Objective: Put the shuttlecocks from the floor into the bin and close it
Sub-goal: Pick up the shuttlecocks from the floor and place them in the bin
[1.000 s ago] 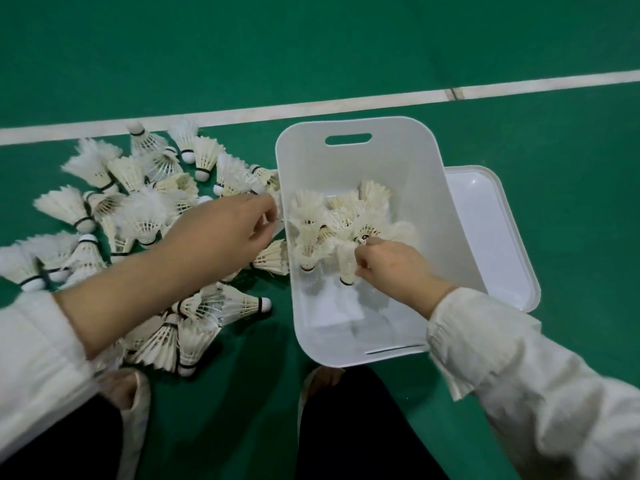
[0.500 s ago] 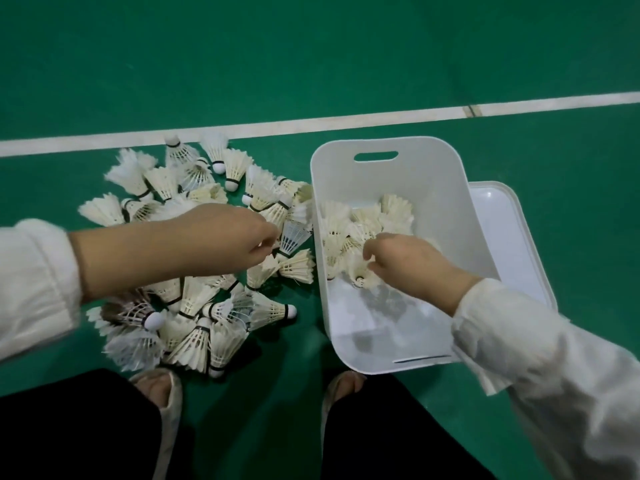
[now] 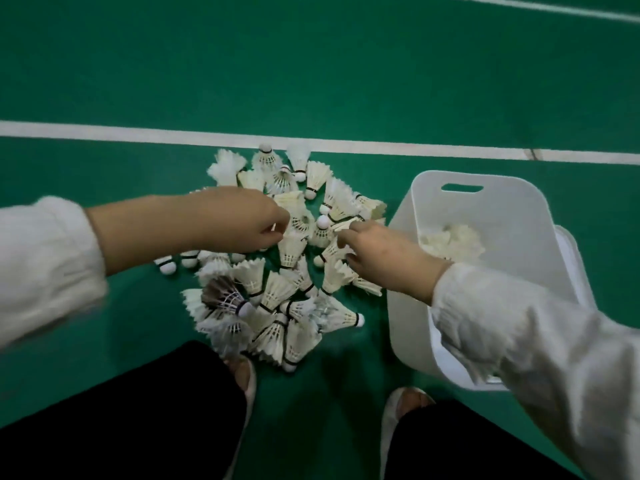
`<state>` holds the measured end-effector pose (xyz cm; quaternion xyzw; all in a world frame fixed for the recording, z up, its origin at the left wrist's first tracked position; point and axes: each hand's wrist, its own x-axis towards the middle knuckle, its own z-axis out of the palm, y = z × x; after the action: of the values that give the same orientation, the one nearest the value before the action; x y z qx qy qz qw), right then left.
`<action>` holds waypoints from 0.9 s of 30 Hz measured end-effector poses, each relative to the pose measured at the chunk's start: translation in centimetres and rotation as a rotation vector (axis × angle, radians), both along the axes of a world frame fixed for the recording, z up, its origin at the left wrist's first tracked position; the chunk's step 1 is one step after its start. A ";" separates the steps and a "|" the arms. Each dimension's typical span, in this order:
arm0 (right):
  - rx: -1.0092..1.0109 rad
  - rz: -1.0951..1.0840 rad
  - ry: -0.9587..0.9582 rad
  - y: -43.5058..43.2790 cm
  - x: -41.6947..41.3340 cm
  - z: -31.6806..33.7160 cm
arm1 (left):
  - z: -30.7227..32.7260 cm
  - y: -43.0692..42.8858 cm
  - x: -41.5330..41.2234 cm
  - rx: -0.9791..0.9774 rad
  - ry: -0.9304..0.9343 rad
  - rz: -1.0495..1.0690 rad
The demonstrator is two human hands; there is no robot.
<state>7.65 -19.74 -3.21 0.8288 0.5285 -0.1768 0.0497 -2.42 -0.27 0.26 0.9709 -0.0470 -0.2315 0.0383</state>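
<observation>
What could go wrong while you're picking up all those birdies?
1. The shuttlecock pile reaches right up to the shoe, so a shifted foot might crush some feathers.
2. The left hand and right hand are both in the tangled heap, so a snagged birdie could drop on the way over.
3. The right sleeve drapes across the rim of the bin and might nudge it.

Dozens of white feathered shuttlecocks (image 3: 277, 299) lie heaped every which way on the green floor (image 3: 311, 81), just left of the bin (image 3: 512, 216). The bin is white plastic and open, with a small cluster (image 3: 450, 242) inside. Its lid (image 3: 571, 251) shows at its right side.
</observation>
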 end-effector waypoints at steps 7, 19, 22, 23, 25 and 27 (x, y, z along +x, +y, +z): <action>0.037 -0.289 0.269 3.8 -3.7 -9.1 | -9.5 3.9 -6.6 -0.144 -0.019 0.380; 0.012 -0.228 0.301 6.7 -6.4 -13.2 | -17.2 1.9 -6.4 -0.380 -0.222 0.532; 0.080 -0.335 0.365 6.9 -6.3 -13.0 | -16.9 1.4 -6.7 -0.430 -0.288 0.554; 0.109 -0.369 0.393 6.9 -6.1 -12.6 | -16.5 1.4 -6.8 -0.455 -0.318 0.571; 0.175 -0.420 0.421 7.0 -5.7 -11.6 | -15.4 1.9 -7.2 -0.508 -0.369 0.618; 0.255 -0.426 0.420 7.1 -5.4 -10.6 | -14.4 2.7 -7.7 -0.530 -0.401 0.673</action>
<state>2.24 -12.65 -13.80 0.8657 0.3599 -0.2829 -0.2028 -10.11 2.46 -14.09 0.9145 0.2064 0.0056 0.3481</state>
